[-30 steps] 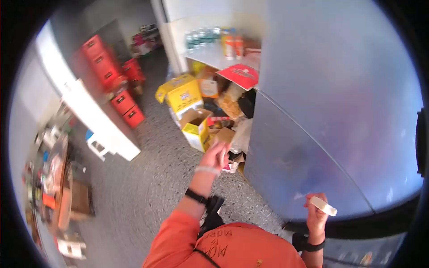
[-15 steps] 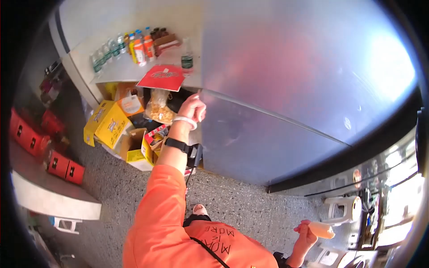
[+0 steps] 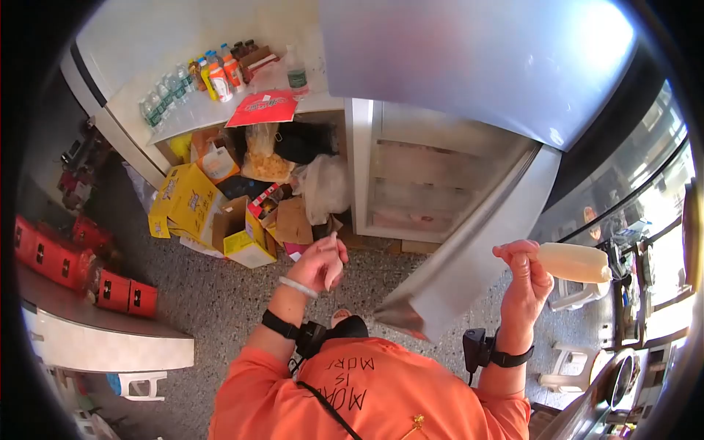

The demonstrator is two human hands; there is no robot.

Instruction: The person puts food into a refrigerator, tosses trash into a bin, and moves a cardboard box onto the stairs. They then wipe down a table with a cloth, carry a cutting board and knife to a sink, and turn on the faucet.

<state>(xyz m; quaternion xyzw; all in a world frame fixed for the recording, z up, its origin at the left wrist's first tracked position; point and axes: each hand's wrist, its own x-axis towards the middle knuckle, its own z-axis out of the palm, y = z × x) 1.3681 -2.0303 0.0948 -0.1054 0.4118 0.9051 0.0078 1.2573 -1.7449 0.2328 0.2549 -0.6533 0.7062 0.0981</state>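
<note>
Since the earlier look, the lower fridge door (image 3: 473, 253) has swung open, right of the middle of the frame. Near the centre, the left hand (image 3: 321, 265) has bent fingers; one cannot tell if they pinch anything. At right, the right hand (image 3: 528, 277) grips a thick pale stick (image 3: 573, 262) by one end, maybe to keep the rest clean. Bottles (image 3: 220, 82) stand on the table (image 3: 192, 117), upper left, likely upright so they don't roll.

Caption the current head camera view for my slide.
Right hand holding a pale cylindrical item, lower fridge door open, bottles on the white counter.
</note>
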